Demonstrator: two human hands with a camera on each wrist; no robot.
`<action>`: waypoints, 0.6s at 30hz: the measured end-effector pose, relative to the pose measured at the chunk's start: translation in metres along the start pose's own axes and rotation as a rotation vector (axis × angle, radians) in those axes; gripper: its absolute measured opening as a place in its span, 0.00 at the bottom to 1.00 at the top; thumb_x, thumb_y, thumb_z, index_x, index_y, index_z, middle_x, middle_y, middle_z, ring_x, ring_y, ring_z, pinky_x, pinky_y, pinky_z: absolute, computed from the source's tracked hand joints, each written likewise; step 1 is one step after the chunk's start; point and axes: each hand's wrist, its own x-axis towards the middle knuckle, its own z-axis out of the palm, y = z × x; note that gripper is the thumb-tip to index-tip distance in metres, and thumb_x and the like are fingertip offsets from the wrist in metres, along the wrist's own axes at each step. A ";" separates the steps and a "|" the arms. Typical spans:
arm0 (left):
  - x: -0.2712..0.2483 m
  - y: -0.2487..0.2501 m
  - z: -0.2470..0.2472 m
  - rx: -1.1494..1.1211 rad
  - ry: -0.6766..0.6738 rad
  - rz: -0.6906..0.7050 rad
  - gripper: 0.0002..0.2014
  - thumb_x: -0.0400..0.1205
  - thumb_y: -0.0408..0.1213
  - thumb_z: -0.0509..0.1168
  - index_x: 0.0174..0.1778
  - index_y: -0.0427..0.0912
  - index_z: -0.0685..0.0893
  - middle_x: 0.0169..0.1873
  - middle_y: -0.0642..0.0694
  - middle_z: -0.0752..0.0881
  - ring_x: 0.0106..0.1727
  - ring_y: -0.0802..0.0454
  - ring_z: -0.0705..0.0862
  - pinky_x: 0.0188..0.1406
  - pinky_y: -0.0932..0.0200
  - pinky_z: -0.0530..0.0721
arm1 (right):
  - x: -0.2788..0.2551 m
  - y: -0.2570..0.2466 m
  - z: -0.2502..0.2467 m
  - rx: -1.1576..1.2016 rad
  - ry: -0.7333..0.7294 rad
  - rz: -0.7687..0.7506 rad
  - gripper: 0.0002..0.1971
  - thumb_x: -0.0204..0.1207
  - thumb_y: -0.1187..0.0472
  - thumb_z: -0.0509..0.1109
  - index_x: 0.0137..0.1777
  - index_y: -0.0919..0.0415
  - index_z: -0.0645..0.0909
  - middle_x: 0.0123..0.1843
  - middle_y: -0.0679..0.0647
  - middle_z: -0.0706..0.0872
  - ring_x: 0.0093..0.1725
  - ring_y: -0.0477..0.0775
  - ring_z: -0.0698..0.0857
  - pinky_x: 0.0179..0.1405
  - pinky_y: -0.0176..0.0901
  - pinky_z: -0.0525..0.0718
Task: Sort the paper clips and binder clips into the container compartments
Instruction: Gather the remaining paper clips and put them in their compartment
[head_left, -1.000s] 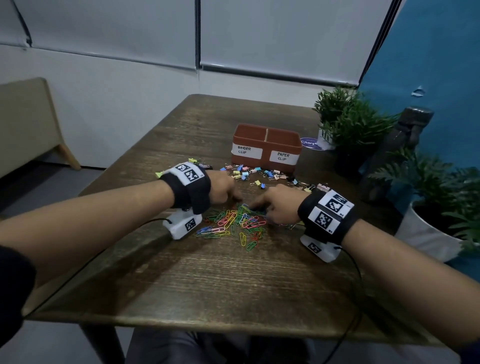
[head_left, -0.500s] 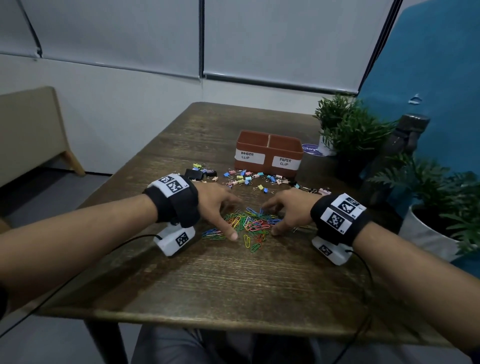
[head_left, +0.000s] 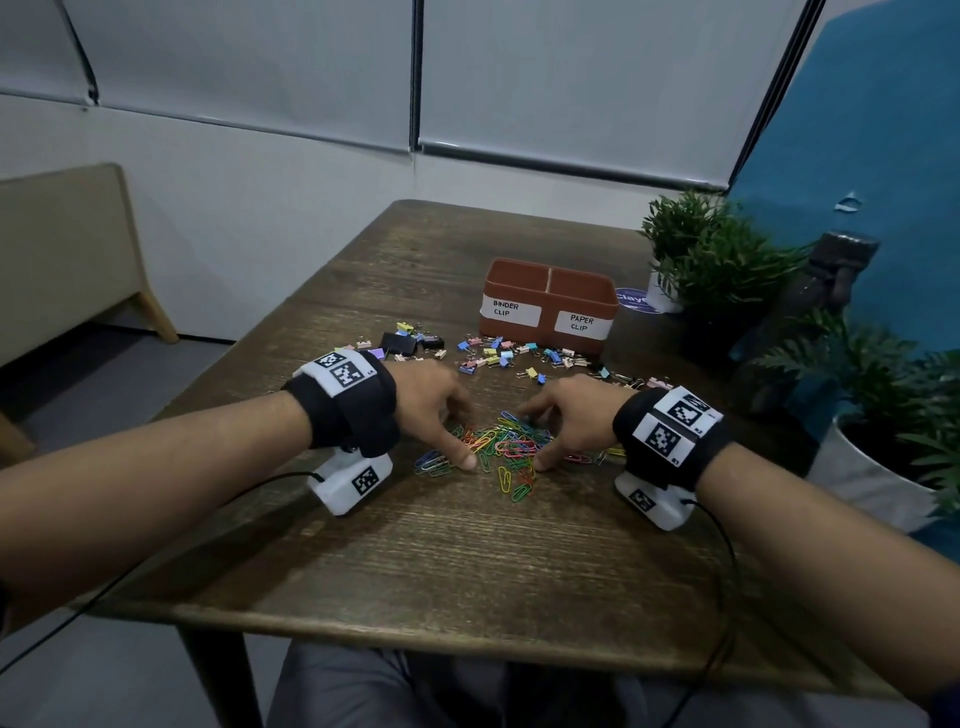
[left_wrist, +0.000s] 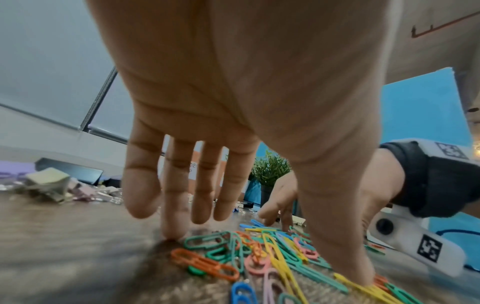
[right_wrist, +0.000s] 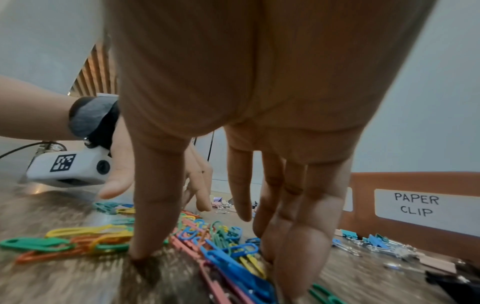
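A pile of coloured paper clips (head_left: 506, 447) lies on the wooden table (head_left: 467, 561) between my two hands. My left hand (head_left: 449, 423) stands at the pile's left with straight fingers (left_wrist: 172, 216) pointing down at the wood and its thumb pressing on clips (left_wrist: 280, 265). My right hand (head_left: 553, 423) mirrors it on the right, its fingers (right_wrist: 298, 236) and thumb touching down around the clips (right_wrist: 233, 259). Neither hand grips anything. Small binder clips (head_left: 498, 356) are scattered farther back. Behind them stands the brown two-compartment container (head_left: 548, 283), labelled BINDER CLIP left and PAPER CLIP right.
Larger black binder clips (head_left: 400, 343) lie at the back left. Potted plants (head_left: 711, 260) and a white pot (head_left: 872, 478) crowd the table's right side. A blue sticker (head_left: 631, 300) lies by the container. The near table edge runs in front of me.
Both hands went from curled fists over the pile to straightened fingers planted on either side of it. The left thumb came down at the pile's near left.
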 end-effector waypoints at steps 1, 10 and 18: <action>-0.002 -0.001 -0.001 0.001 -0.006 -0.017 0.44 0.63 0.74 0.71 0.72 0.52 0.79 0.58 0.54 0.84 0.54 0.56 0.82 0.52 0.59 0.83 | 0.002 0.000 0.000 -0.005 -0.001 -0.004 0.40 0.66 0.41 0.82 0.79 0.47 0.74 0.68 0.47 0.84 0.59 0.45 0.82 0.55 0.39 0.79; -0.002 0.008 -0.005 -0.030 -0.107 -0.044 0.34 0.69 0.54 0.79 0.72 0.55 0.80 0.52 0.55 0.85 0.52 0.56 0.82 0.51 0.61 0.77 | 0.010 -0.013 0.005 -0.068 0.089 -0.038 0.14 0.74 0.55 0.79 0.59 0.54 0.87 0.49 0.48 0.86 0.49 0.49 0.84 0.44 0.37 0.77; 0.007 0.010 0.000 -0.085 0.018 -0.044 0.13 0.71 0.46 0.80 0.49 0.49 0.90 0.36 0.54 0.90 0.39 0.55 0.89 0.42 0.57 0.88 | 0.014 -0.011 0.007 -0.127 0.151 -0.018 0.12 0.80 0.62 0.69 0.34 0.51 0.79 0.40 0.50 0.82 0.44 0.55 0.84 0.42 0.49 0.84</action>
